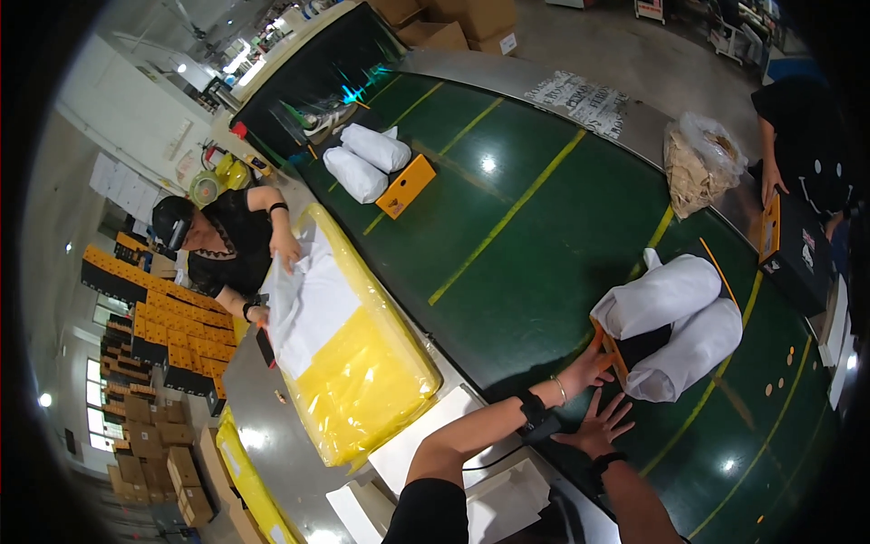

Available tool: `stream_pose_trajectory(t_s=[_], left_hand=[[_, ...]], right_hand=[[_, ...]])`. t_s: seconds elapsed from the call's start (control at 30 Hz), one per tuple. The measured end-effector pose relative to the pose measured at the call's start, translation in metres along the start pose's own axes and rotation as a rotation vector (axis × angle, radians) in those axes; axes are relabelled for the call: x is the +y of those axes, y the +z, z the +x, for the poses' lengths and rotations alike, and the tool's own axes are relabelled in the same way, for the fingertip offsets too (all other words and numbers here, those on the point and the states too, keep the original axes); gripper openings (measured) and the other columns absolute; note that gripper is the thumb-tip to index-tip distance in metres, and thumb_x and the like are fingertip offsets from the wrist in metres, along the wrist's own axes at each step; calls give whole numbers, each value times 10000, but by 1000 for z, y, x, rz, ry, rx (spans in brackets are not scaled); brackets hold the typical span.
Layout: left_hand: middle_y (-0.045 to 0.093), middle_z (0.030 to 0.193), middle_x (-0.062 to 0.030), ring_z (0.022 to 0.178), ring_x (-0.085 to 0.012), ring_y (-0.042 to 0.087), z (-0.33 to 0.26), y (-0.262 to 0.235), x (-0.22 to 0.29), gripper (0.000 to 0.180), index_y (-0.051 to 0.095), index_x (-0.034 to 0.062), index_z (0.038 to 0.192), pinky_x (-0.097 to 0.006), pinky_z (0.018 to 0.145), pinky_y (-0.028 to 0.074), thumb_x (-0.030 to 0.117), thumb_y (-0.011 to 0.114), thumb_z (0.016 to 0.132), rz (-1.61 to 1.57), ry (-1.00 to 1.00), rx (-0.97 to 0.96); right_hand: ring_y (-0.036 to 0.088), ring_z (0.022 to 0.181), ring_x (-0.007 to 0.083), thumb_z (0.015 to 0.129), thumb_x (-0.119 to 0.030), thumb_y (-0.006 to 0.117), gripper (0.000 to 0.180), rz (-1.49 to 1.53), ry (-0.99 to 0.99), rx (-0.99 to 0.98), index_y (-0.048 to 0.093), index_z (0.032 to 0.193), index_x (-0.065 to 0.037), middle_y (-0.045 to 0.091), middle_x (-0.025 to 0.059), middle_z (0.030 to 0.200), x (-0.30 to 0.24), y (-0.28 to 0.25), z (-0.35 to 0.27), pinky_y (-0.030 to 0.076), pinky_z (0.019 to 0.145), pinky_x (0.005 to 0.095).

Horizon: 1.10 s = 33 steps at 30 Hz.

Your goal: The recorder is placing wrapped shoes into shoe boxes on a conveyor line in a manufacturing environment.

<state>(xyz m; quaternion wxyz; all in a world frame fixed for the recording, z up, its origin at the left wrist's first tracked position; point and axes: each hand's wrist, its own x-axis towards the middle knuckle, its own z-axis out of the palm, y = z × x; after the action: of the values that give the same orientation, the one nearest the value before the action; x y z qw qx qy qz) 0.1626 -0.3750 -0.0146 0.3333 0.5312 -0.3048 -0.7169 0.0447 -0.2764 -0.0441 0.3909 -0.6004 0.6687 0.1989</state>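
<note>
On the green conveyor belt [507, 299], an open box [617, 359] with orange edges and a dark inside holds two bundles wrapped in white paper, an upper bundle [657, 295] and a lower bundle [693, 349]. The wrapping hides what they contain. My left hand [584, 367] grips the near orange edge of this box, fingers curled at its corner. Just below it my right hand [596, 426] is spread open, palm toward the belt and holding nothing, close to the box's near side.
Farther up the belt lies another orange box [405, 186] with white bundles. A person [222, 245] at left handles white paper on a yellow-wrapped stack [362, 381]. At right, another person holds a black-orange box [797, 245] near a plastic bag [698, 168] of brown paper.
</note>
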Motion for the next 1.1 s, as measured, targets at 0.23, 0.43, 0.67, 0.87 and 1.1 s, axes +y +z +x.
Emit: stream_pose_trajectory(t_s=[0.23, 0.43, 0.67, 0.87, 1.1], left_hand=[[653, 1001, -170, 928, -277, 634, 36, -116, 39, 572, 450, 13, 1316, -335, 809, 494, 231, 656, 829, 776, 474, 423], [370, 1428, -171, 1304, -367, 337, 30, -212, 24, 595, 400, 7, 1368, -479, 1050, 318, 366, 506, 907, 1102, 78, 1183], [270, 1509, -115, 1369, -331, 264, 23, -172, -14, 494, 498, 18, 1314, -496, 1113, 201, 332, 429, 940, 1263, -61, 1266], [268, 1510, -112, 1376, -323, 253, 19, -173, -17, 486, 515, 11, 1297, -500, 1113, 189, 328, 438, 937, 1241, -17, 1294], [266, 1507, -109, 1372, -330, 252, 24, -170, -21, 462, 558, -2, 1241, -510, 1110, 182, 328, 440, 940, 1218, 75, 1339]], right_hand=[[-203, 1319, 574, 433, -704, 783, 1487, -44, 1, 41, -68, 1493, -101, -197, 295, 1491, -3, -1, -6, -21, 950, 778], [-198, 1316, 583, 426, -720, 778, 1496, -76, 10, -1, -63, 1491, -91, -202, 304, 1485, -8, -2, -7, -19, 948, 779], [-264, 1297, 567, 450, -690, 795, 1514, -62, 49, -73, -131, 1471, -63, -287, 314, 1448, -8, -8, -10, -60, 961, 756], [-115, 1344, 574, 491, -703, 755, 1368, -93, 28, 11, 81, 1492, -59, -105, 294, 1511, -13, -16, -25, 7, 986, 752], [227, 1333, 480, 728, -376, 720, 691, -270, -782, 429, 469, 1335, -162, 321, 210, 1425, -13, 17, -5, 177, 1051, 659]])
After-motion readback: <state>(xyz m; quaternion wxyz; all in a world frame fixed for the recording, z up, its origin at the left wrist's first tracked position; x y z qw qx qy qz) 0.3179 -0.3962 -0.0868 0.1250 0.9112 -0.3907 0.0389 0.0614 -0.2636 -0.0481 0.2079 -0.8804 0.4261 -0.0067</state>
